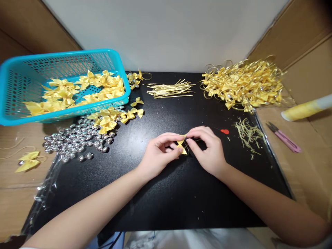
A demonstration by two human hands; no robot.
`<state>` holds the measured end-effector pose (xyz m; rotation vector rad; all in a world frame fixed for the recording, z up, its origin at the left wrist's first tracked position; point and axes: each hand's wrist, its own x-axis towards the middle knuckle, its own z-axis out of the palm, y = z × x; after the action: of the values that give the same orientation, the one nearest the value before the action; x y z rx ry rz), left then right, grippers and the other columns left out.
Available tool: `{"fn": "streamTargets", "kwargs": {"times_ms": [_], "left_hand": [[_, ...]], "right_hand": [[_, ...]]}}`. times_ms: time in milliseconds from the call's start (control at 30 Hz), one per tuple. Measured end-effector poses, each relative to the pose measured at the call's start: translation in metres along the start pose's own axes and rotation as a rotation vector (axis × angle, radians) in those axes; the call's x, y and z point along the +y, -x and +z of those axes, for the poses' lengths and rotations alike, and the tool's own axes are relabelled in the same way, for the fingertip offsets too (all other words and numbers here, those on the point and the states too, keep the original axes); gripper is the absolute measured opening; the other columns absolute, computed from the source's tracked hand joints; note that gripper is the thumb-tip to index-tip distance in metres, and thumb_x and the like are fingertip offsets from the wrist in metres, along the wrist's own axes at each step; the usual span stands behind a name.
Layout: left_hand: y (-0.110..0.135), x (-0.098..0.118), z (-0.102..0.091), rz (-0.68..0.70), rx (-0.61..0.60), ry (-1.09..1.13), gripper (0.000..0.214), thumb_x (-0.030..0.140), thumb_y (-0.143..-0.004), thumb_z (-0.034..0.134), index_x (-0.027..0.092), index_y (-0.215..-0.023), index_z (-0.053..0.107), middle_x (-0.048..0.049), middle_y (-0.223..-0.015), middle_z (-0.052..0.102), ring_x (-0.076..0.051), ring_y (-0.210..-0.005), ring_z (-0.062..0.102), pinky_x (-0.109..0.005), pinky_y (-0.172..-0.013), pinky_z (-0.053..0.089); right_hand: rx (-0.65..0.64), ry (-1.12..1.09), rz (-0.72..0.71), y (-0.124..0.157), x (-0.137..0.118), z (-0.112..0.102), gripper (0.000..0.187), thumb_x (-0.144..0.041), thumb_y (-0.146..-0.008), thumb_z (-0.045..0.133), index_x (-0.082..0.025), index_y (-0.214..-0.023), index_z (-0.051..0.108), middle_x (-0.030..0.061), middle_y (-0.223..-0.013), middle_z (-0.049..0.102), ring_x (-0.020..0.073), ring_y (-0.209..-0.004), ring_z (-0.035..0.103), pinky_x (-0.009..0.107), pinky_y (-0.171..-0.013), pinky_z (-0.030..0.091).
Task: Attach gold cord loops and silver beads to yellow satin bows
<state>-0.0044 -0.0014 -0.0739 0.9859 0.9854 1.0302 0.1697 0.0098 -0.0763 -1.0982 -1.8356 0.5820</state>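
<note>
Over the middle of the black table, my left hand point(162, 154) pinches a yellow ribbon bow point(182, 150) between thumb and fingers. My right hand point(209, 150) is closed at the bow's right side, thumb and forefinger together on what looks like a thin gold cord point(188, 148). Its fingertips almost touch those of my left hand, and they hide part of the cord and the bow's middle. A small red needle threader point(225, 131) lies just beyond my right hand.
A turquoise basket point(126, 81) of yellow bows stands back left, with silver bells point(75, 138) and loose bows point(107, 119) before it. Cut gold cords point(169, 89) lie at the back. Finished-looking bows point(242, 84) are heaped back right, near cord scraps point(247, 135) and pink snips point(285, 138).
</note>
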Motion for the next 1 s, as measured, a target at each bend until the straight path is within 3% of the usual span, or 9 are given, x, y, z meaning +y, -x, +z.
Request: {"fn": "streamTargets", "kwargs": {"times_ms": [100,300,467,633,767,1000], "left_hand": [[0.001,0.000,0.001,0.032,0.028,-0.056,0.023,0.017,-0.069,0.081,0.017,-0.092,0.078,-0.0067,-0.098,0.069,-0.007,-0.065,0.061,-0.016,-0.054,0.052],[0.002,0.000,-0.001,0.039,-0.037,-0.079,0.023,0.017,-0.071,0.079,0.017,-0.094,0.077,-0.0066,-0.098,0.068,-0.008,-0.068,0.064,-0.015,-0.056,0.052],[0.003,0.001,-0.001,0.045,-0.076,-0.098,0.022,0.017,-0.072,0.078,0.017,-0.094,0.077,-0.0079,-0.101,0.068,-0.009,-0.067,0.063,-0.017,-0.057,0.053],[0.002,0.006,0.000,0.088,-0.081,-0.114,0.024,0.016,-0.073,0.078,0.018,-0.096,0.077,-0.0077,-0.102,0.068,-0.007,-0.066,0.062,-0.015,-0.054,0.052],[0.000,0.006,-0.001,0.088,-0.069,-0.127,0.023,0.016,-0.073,0.078,0.018,-0.095,0.077,-0.0073,-0.102,0.068,-0.008,-0.066,0.063,-0.016,-0.056,0.053],[0.001,0.005,0.001,0.071,-0.055,-0.115,0.024,0.017,-0.072,0.079,0.017,-0.095,0.077,-0.0074,-0.102,0.068,-0.007,-0.065,0.063,-0.016,-0.055,0.052]], "right_hand": [[0.059,0.044,-0.093,-0.001,-0.001,-0.002,0.008,-0.017,-0.081,0.070,-0.024,-0.086,0.069,0.0031,-0.083,0.065,0.0193,-0.079,0.058,0.037,-0.073,0.046],[-0.090,-0.023,-0.086,0.000,0.005,0.002,0.009,-0.018,-0.084,0.069,-0.026,-0.082,0.072,0.0015,-0.080,0.063,0.0182,-0.080,0.056,0.035,-0.071,0.046],[-0.106,-0.059,-0.126,0.000,0.001,-0.002,0.013,-0.016,-0.088,0.063,-0.024,-0.080,0.068,0.0014,-0.078,0.061,0.0179,-0.079,0.055,0.036,-0.074,0.045],[-0.029,-0.289,0.026,-0.001,-0.008,-0.007,0.010,-0.021,-0.091,0.060,-0.024,-0.082,0.065,0.0022,-0.083,0.058,0.0168,-0.079,0.056,0.033,-0.070,0.048],[-0.108,-0.430,0.111,-0.003,-0.005,-0.004,0.006,-0.021,-0.089,0.063,-0.023,-0.085,0.066,0.0038,-0.093,0.059,0.0162,-0.083,0.059,0.031,-0.070,0.051],[-0.086,-0.209,-0.026,0.000,0.002,0.000,0.010,-0.018,-0.084,0.069,-0.026,-0.084,0.074,0.0019,-0.087,0.057,0.0161,-0.081,0.059,0.033,-0.072,0.053]]}}
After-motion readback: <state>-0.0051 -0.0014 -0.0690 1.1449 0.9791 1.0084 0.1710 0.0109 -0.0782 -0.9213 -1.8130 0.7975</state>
